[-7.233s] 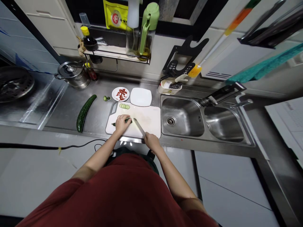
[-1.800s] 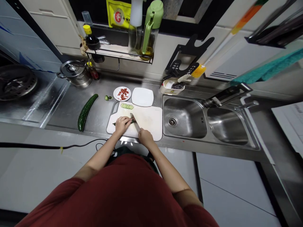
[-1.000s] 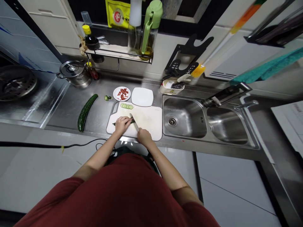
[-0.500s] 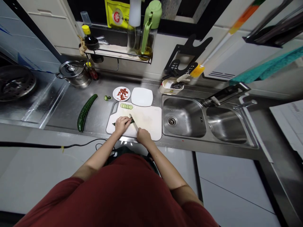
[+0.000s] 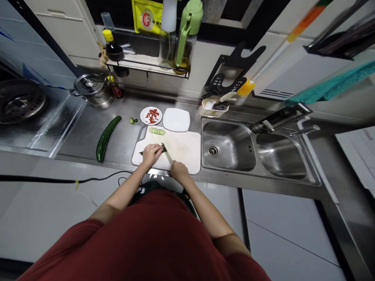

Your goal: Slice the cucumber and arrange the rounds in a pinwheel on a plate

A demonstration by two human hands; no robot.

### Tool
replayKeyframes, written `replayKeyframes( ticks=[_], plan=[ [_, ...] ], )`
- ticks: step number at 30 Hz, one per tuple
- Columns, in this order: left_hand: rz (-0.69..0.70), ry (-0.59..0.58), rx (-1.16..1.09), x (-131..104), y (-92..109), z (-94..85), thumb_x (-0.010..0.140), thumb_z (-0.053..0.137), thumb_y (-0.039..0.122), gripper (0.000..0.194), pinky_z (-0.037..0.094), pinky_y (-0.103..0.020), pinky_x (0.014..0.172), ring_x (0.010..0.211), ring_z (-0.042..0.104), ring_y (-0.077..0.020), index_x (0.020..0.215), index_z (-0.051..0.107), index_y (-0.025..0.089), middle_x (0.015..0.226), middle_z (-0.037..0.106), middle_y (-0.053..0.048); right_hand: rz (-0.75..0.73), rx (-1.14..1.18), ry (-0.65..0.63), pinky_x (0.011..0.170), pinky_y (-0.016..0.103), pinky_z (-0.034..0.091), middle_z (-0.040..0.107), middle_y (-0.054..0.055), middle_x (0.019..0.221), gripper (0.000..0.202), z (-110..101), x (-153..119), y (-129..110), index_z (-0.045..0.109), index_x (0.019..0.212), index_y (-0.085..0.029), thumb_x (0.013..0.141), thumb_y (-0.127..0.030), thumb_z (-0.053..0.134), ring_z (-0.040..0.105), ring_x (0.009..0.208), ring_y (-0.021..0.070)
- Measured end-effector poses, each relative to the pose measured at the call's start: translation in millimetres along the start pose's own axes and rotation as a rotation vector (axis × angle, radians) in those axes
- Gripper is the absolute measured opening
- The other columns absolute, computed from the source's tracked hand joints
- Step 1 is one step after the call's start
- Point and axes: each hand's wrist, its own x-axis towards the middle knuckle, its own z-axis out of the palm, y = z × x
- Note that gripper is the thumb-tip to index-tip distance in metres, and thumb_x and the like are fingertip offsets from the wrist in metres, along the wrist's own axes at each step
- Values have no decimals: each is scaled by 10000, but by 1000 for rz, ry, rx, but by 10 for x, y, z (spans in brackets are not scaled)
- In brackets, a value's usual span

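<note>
On the white cutting board (image 5: 187,152), my left hand (image 5: 151,154) presses down on a dark green vegetable (image 5: 141,153), mostly hidden under the fingers. My right hand (image 5: 179,171) is closed round the handle of a knife (image 5: 168,156), whose blade lies against the vegetable's right end, beside my left fingertips. A row of pale green slices (image 5: 157,131) lies near the board's upper left edge. Behind the board are a white plate with chopped red pieces (image 5: 151,116) and a bare white plate (image 5: 176,120). A long cucumber (image 5: 107,139) rests on the counter at the left.
Small green end pieces (image 5: 131,121) lie left of the plates. A steel pot (image 5: 93,91) and a small sauce bottle (image 5: 115,88) stand at the back left. To the right are a double sink (image 5: 230,146) and a faucet (image 5: 304,130). Bottles stand on a wall rack (image 5: 146,65).
The view has shifted very slightly. Both hands stay at the vegetable, and the knife has moved only a little against its right end.
</note>
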Motion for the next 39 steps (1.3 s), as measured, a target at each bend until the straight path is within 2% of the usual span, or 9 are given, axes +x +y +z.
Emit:
replayKeyframes(
  ticks=[16,21,26,30,39],
  plan=[
    [3,-2,0,4,4,-3,920,517,373,248,447,-366,854,944,602,-206,992,731,271,1023,713,-35,-23,18,14,848,311,474,669,161,1101,299,-150,296,-210,582,1136,-117,917,-122,377,636,1056,241],
    [3,5,-3,7,8,-1,915,528,374,237,446,-365,851,947,605,-203,990,729,274,1012,715,-35,-16,6,67,808,314,488,685,159,1040,287,-23,213,-138,588,1099,-115,911,-111,371,660,996,245],
    [-11,-4,4,4,12,-1,921,516,381,251,441,-368,857,953,606,-208,995,727,268,1009,714,-43,10,-11,28,799,315,490,687,164,1022,270,84,73,-34,586,1101,-115,923,-129,384,668,970,245],
    [-12,-4,-2,3,12,-2,919,517,377,248,444,-373,854,949,604,-213,988,730,269,1015,715,-39,16,-7,13,811,317,488,680,164,1044,272,60,78,-57,583,1108,-117,927,-122,381,662,989,248],
    [2,11,-3,-4,9,2,918,522,371,240,444,-367,862,953,603,-208,984,732,275,1028,714,-31,-34,25,72,821,320,490,681,151,1043,280,-34,276,-166,589,1088,-116,905,-100,377,652,1006,247]
  ],
)
